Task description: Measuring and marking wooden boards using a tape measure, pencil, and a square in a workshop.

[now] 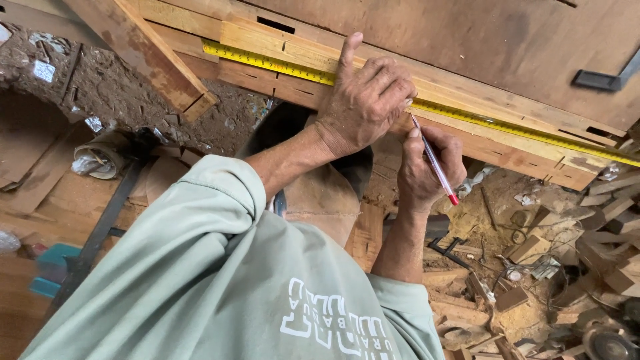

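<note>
- Head view: left hand [363,100] lies fingers-down, pinning the yellow tape measure [280,65] against the wooden plank [253,40].
- Right hand [427,167], fingers closed around a pen [433,160], sets its tip at the tape's lower edge.
- Wood offcuts [533,247] litter the floor.

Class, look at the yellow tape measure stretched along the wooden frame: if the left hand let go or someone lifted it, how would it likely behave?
The tape measure is a long thin strip, so it would probably flex and sag if lifted. Only the left hand presses it to the wooden frame, so once released it may slide or spring away. It looks light. The right hand holds a pen.
</note>
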